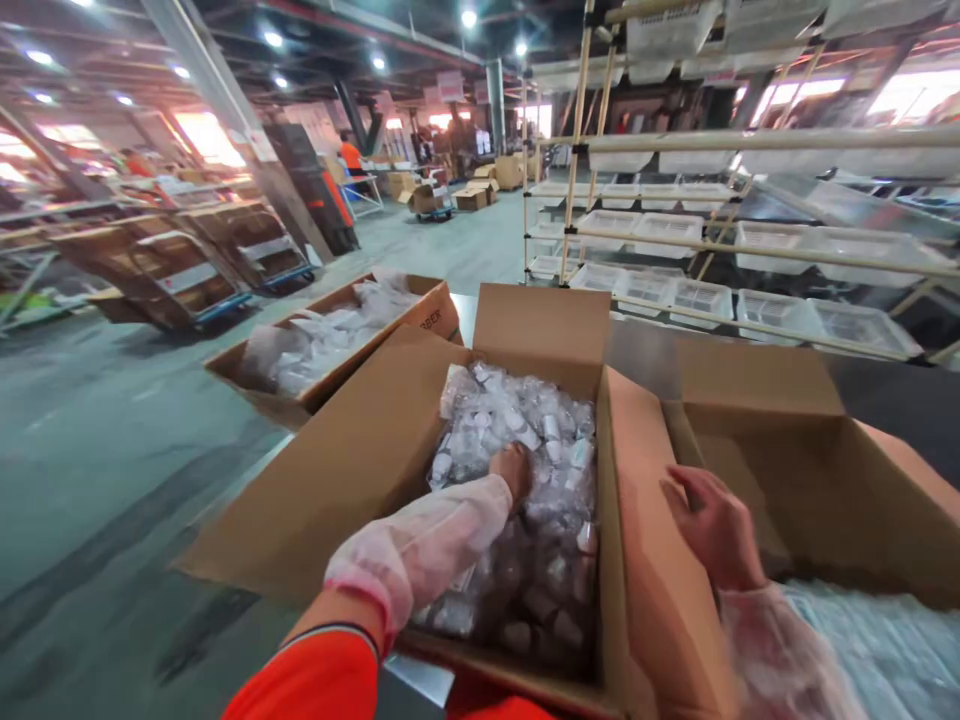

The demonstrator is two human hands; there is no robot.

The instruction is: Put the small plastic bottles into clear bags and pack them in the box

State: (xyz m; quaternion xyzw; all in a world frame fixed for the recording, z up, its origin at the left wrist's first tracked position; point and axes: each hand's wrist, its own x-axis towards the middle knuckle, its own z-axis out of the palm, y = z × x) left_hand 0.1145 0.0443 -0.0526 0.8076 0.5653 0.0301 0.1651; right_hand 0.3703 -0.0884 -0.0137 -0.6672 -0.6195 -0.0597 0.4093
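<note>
My left hand (pixel 512 474) reaches into an open cardboard box (pixel 611 600), its fingers curled down among clear plastic bags (pixel 480 410) that hold small white pieces. What those fingers grip, if anything, is hidden. Beside the box's right flap (pixel 652 530) hovers my right hand (pixel 716 525), fingers apart and nothing between them. Both forearms wear thin, see-through sleeve covers. On the right, another open box (pixel 765 430) contains clear plastic-wrapped items (pixel 877 640) near its front.
A third carton (pixel 442 310) with white bagged goods stands at the left. Behind the boxes rises a pipe rack (pixel 570 200) of white plastic bins (pixel 667 235). Carts loaded with flat cardboard (pixel 150 265) stand on the green floor. A person in orange (pixel 350 155) is far off.
</note>
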